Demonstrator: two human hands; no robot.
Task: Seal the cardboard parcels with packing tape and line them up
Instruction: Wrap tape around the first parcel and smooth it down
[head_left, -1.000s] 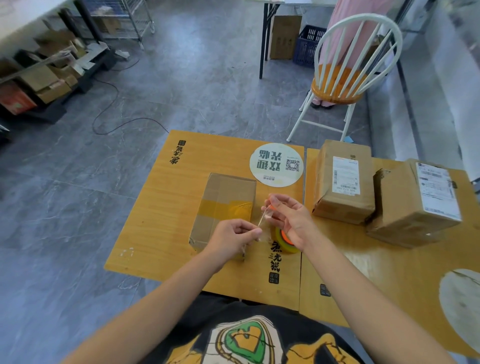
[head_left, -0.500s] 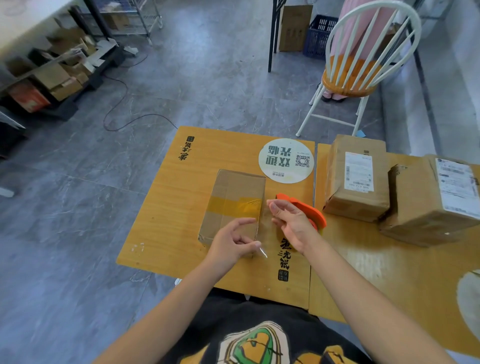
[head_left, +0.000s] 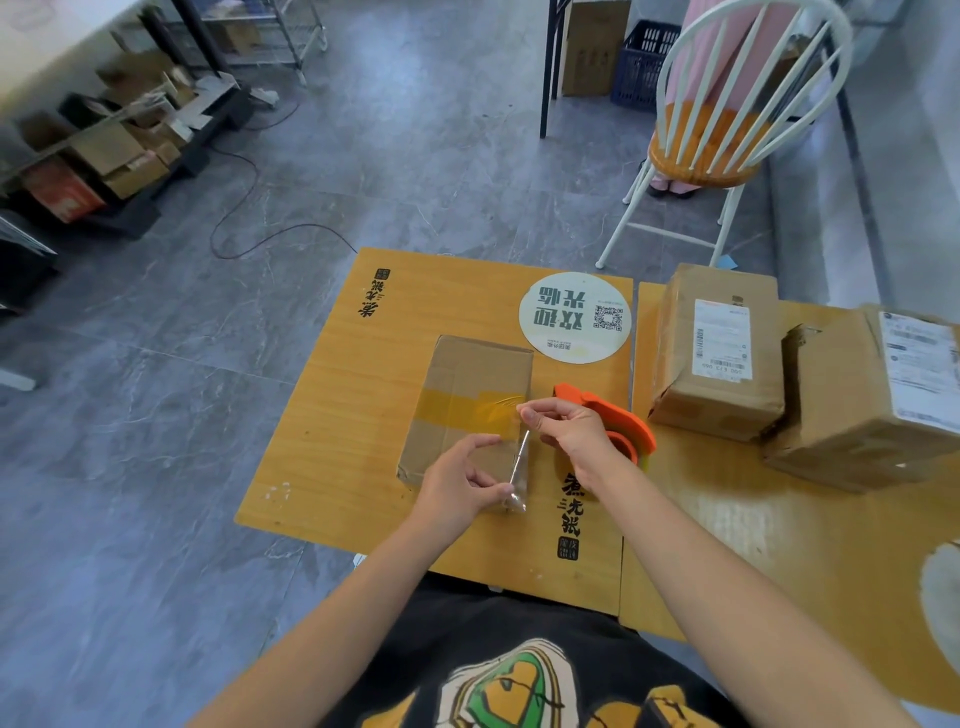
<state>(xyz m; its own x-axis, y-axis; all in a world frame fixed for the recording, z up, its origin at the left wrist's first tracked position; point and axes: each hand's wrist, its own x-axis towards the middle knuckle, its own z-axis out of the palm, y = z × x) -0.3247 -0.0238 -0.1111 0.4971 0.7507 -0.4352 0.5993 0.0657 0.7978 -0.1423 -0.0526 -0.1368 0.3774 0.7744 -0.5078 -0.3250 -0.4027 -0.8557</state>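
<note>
Here, both hands work over the left tabletop (head_left: 332, 441). The left hand (head_left: 462, 483) pinches the near end of a strip of clear tape (head_left: 519, 460) between thumb and forefinger, with the other fingers curled. The right hand (head_left: 571, 431) pinches the far end of the same strip with its fingertips. The strip runs stretched between the two hands, above the near right part of the small box (head_left: 467, 384). I cannot tell if the strip already touches the cardboard.

The small box lies flat on the left tabletop, with its long side pointing away from the person. A band of yellowish tape crosses its top from left to right. Just behind the right hand, an orange tape dispenser (head_left: 623, 415) lies on the tabletop, partly hidden by the wrist. A round printed sign (head_left: 574, 317) lies flat beyond the small box, near the far right corner of this tabletop.

On the right tabletop (head_left: 727, 519) stand two bigger boxes, close beside each other. The nearer labelled box (head_left: 675, 364) carries a white shipping label on top. The second labelled box (head_left: 841, 405) is further to the right, and its near left corner looks torn.

Beyond the tabletops a white chair (head_left: 727, 104) with an orange seat stands on the grey floor (head_left: 156, 467). Far to the left, low shelves (head_left: 104, 156) hold more cardboard boxes.
</note>
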